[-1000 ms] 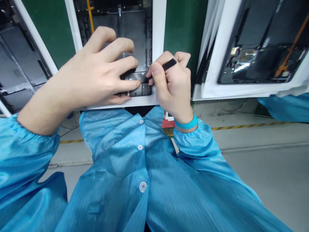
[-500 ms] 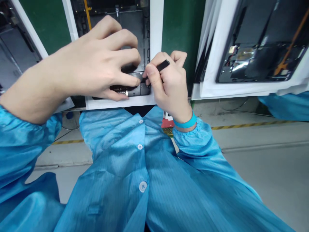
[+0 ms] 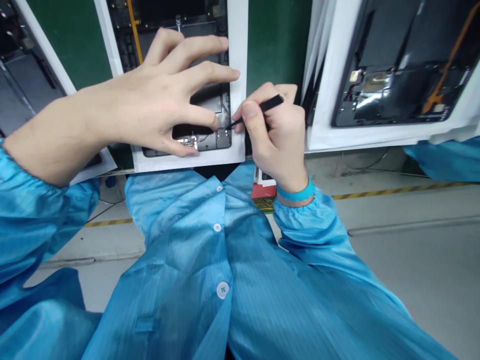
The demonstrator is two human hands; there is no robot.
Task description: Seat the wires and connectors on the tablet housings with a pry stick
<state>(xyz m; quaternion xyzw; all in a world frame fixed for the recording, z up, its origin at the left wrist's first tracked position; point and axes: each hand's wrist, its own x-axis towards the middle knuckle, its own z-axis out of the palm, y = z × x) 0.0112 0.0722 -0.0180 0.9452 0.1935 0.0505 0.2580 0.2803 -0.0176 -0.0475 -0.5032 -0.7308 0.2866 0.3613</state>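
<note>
Catalogue, our bench: left hand (image 3: pixel 161 95) open, fingers spread, resting on black open tablet housing (image 3: pixel 208 100) in white card frame (image 3: pixel 238 75). Right hand (image 3: pixel 275 135) pinching slim black tool (image 3: pixel 264 107), tip near small dark square module (image 3: pixel 223 138). We judge: brace housing, keep tip light.

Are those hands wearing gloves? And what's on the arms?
No gloves: the left hand and the right hand are both bare. The arms wear shiny blue sleeves with gathered cuffs. A turquoise band circles the right wrist, next to the cuff.
</note>
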